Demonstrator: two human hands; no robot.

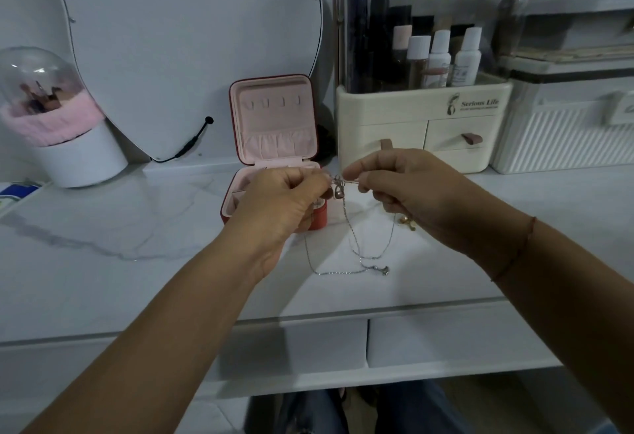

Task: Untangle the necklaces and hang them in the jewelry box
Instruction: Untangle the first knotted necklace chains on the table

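Keep the pull light: the necklaces (356,248) hang in loops down to the surface (137,221), so work the knot (338,183) loose rather than tugging. Your left hand (284,200) and right hand (404,186) both pinch it, close together. The open jewelry box (274,118) stands just behind your left hand.

Jewelry box (274,124) sits open mid-table (103,245), mirror (188,39) behind it, brush holder (79,155) way off left, cosmetics organizer (422,124) just to its right. In front of the box, left hand (278,207) and right hand (411,190) pinch the necklaces (353,241) between them, chains trailing down to the table.
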